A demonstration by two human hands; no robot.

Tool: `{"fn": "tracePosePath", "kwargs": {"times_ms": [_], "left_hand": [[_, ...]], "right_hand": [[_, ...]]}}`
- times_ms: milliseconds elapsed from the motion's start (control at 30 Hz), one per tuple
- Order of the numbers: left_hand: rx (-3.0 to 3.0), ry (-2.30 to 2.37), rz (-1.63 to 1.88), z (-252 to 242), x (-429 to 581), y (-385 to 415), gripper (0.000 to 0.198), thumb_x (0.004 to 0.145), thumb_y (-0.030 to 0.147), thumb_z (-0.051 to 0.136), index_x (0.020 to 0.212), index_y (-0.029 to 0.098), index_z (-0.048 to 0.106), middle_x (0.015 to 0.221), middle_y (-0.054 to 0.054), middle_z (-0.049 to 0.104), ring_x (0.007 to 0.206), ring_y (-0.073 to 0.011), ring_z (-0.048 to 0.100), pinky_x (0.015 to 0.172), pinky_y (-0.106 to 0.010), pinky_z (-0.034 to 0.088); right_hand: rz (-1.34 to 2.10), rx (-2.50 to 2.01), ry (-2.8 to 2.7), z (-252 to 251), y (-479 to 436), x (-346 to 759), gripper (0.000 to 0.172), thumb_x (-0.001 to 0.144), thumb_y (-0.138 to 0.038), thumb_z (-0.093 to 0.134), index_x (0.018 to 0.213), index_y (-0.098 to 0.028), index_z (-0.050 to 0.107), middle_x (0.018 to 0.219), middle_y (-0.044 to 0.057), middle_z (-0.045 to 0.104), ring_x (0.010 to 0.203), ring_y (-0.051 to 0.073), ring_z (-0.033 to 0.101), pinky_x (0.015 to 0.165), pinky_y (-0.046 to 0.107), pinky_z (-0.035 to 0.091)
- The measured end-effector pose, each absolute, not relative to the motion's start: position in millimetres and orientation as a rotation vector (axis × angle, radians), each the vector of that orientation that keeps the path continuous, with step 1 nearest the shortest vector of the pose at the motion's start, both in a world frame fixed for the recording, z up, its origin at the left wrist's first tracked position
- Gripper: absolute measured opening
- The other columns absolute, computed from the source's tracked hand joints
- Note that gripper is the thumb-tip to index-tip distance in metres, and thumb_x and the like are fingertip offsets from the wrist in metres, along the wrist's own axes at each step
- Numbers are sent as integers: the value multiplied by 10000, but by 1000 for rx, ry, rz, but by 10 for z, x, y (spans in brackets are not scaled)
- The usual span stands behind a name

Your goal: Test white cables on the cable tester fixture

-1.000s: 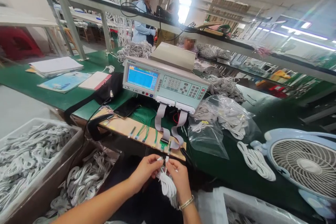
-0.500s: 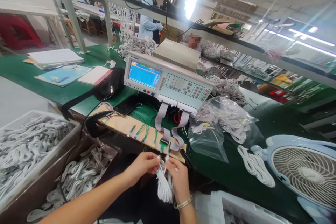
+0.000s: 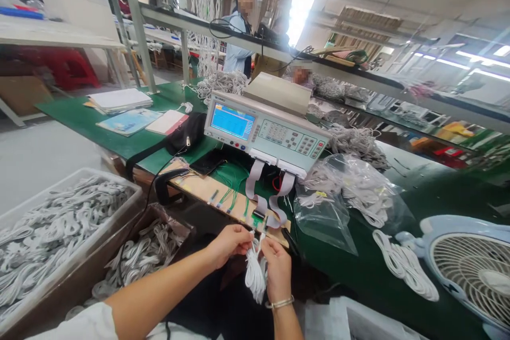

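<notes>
My left hand (image 3: 233, 243) pinches one end of a coiled white cable (image 3: 255, 272) at the front edge of the green table. My right hand (image 3: 275, 261), with a bracelet at the wrist, is closed on the cable's other end. The bundle hangs down between the two hands. Just beyond my fingers are small green connector boards (image 3: 258, 219) on a wooden strip (image 3: 207, 191), joined by grey ribbon cables (image 3: 251, 183) to a tester (image 3: 266, 130) with a lit blue screen. Whether the cable ends touch the boards I cannot make out.
A white bin (image 3: 137, 194) and a brown box (image 3: 183, 228) of coiled cables stand at left. To the right lie bagged cables (image 3: 364, 191), a loose white coil (image 3: 404, 265) and a fan (image 3: 470, 265). A person (image 3: 238, 37) stands behind the shelf.
The view has shifted left, so everything sits further right and slightly lower. Both hands stay on the same cable by the boards. The standing person's hands no longer show.
</notes>
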State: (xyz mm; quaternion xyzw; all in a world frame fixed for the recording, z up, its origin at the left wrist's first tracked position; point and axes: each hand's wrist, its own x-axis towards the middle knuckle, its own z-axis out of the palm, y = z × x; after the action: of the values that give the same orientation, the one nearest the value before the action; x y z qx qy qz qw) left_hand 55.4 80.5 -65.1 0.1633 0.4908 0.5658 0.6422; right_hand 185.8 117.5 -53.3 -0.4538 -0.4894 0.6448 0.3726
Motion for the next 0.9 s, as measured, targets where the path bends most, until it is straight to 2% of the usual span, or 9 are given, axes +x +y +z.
{"fn": "tracePosePath", "kwargs": {"times_ms": [267,467,667,767,900], "left_hand": [[197,1064,1536,-652,820,750,291,592,366,649,607,118,499,546,9,527,464,-41,439,500,-173,360],[176,1066,1538,-615,830,756,289,573,352,668,588,110,510,535,-4,537,456,-47,441,487,-177,354],[265,1042,1523,-681,741,815,315,517,374,695,621,114,550,551,-6,542,464,-62,438,493,-201,332],[356,1083,1365,-676,626,848,362,483,412,703,652,114,587,514,27,473,442,-49,373,460,-196,277],[414,1139,1245,-601,576,906,421,560,525,603,713,133,629,508,50,374,418,-41,297,436,-197,223]], "right_hand": [[1763,-1234,-1127,-556,1117,2062,321,649,-368,635,874,-140,615,723,40,639,518,116,523,456,202,411],[1788,-1232,-1145,-520,1104,2085,333,638,-343,654,899,-140,609,780,57,653,539,122,547,471,206,426],[1779,-1243,-1064,-602,1152,2057,370,589,-358,684,884,-147,611,733,61,661,564,180,582,487,255,456],[1808,-1248,-955,-656,1225,2029,382,506,-335,733,825,-155,625,706,59,658,535,186,576,473,266,453],[1851,-1256,-992,-605,1323,1990,372,434,-385,751,717,-164,652,560,16,608,455,160,530,430,250,420]]}}
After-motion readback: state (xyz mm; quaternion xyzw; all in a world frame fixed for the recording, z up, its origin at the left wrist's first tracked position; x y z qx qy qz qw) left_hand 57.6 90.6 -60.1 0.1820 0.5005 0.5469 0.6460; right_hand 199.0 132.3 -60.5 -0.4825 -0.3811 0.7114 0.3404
